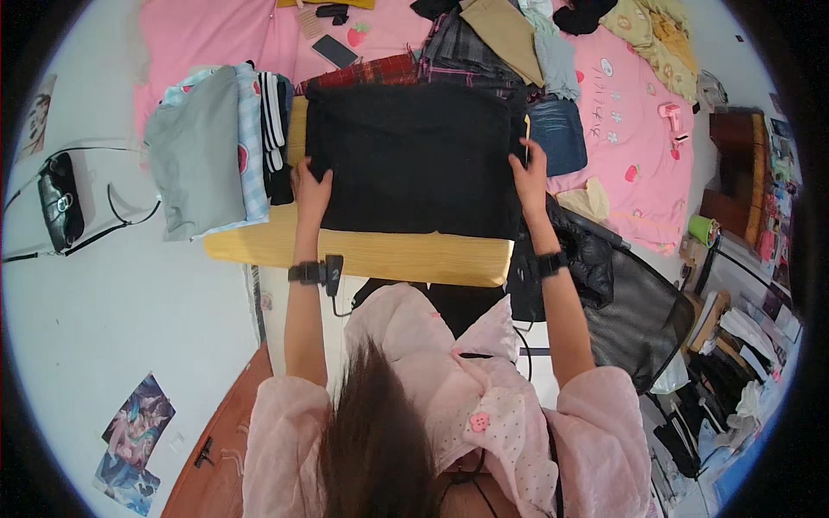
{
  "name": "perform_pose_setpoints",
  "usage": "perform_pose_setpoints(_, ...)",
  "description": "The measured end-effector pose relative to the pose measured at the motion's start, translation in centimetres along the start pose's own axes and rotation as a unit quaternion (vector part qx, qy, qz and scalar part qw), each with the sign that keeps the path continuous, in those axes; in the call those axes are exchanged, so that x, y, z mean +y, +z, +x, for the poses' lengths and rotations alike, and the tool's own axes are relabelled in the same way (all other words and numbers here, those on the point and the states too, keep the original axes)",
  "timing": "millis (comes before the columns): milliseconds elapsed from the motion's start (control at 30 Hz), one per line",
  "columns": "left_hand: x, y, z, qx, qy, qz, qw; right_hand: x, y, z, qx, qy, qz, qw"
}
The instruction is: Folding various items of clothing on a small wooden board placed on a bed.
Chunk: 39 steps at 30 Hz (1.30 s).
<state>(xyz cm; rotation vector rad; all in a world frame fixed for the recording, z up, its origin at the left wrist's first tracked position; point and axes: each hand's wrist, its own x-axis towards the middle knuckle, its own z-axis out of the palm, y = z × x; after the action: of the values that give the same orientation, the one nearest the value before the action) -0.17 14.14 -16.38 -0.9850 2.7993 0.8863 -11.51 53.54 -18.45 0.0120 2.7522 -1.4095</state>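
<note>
A black garment (410, 160), folded into a wide rectangle, lies flat on the light wooden table (363, 249). My left hand (313, 188) is at the garment's left edge, thumb spread from the fingers. At the opposite edge is my right hand (530, 180), also with thumb and fingers apart. Neither hand visibly grips the cloth, though some fingertips are partly hidden. Left of the garment stands a stack of folded clothes, with a grey piece (203, 160) in front and a blue checked one (250, 147) beside it. Folded blue jeans (557, 134) lie to the right.
Behind the table is a pink bed cover (233, 39) bearing a phone (335, 51), red plaid cloth (367, 71) and khaki trousers (503, 39). A black mesh chair (639, 311) with a black jacket (583, 259) stands right. A black handbag (62, 200) is far left.
</note>
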Motion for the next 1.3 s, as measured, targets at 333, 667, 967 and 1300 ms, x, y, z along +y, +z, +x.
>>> perform_pose_setpoints(333, -6.1, -1.2, -3.8, -0.199, -0.149, -0.138, 0.959, 0.6, -1.5, -9.3, -0.088, 0.259, -0.007, 0.962)
perform_pose_setpoints(667, -1.2, -5.2, -5.4, -0.159, -0.054, -0.366, 0.915, -3.3, -2.5, -11.0, -0.163, 0.254, 0.133, 0.944)
perform_pose_setpoints(967, -6.3, -7.9, -10.8, -0.373, -0.150, -0.262, 0.877, -4.3, -8.2, -16.5, -0.352, 0.397, 0.120, 0.839)
perform_pose_setpoints(1300, 4.0, -15.0, -6.8, -0.091, 0.080, -0.444, 0.888, -13.0, -10.4, -9.2, -0.112, 0.198, 0.310, 0.923)
